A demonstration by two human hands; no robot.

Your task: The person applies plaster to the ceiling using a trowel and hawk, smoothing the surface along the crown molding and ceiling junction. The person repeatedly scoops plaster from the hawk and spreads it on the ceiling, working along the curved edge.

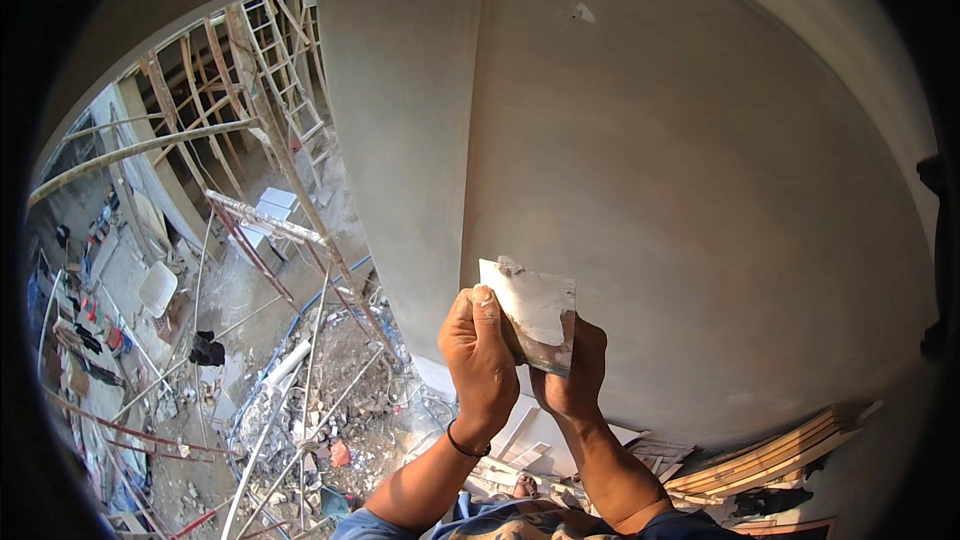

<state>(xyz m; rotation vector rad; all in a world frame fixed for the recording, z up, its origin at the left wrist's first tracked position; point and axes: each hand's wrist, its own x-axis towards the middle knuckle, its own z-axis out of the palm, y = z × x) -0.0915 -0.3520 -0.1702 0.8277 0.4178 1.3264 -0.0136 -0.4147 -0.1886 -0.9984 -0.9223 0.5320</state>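
Both hands hold a flat, squarish plate (533,302) up in front of the grey wall (680,170). White, putty-like material covers much of its face, and a darker grey area shows along its lower edge. My left hand (478,345) is closed on its left side, with the thumb pressed on the white face. On the lower right, my right hand (578,372) grips it with most of the fingers hidden behind; whether a handle is there I cannot tell. A dark band (468,438) circles my left wrist.
Scaffold poles (290,160) and a ladder (285,65) stand at left. Below them lie a rubble heap (330,410), a white chair-like object (158,288) and scattered debris. Wooden boards (765,455) are stacked at the wall's foot on the right. A wall corner runs down left of my hands.
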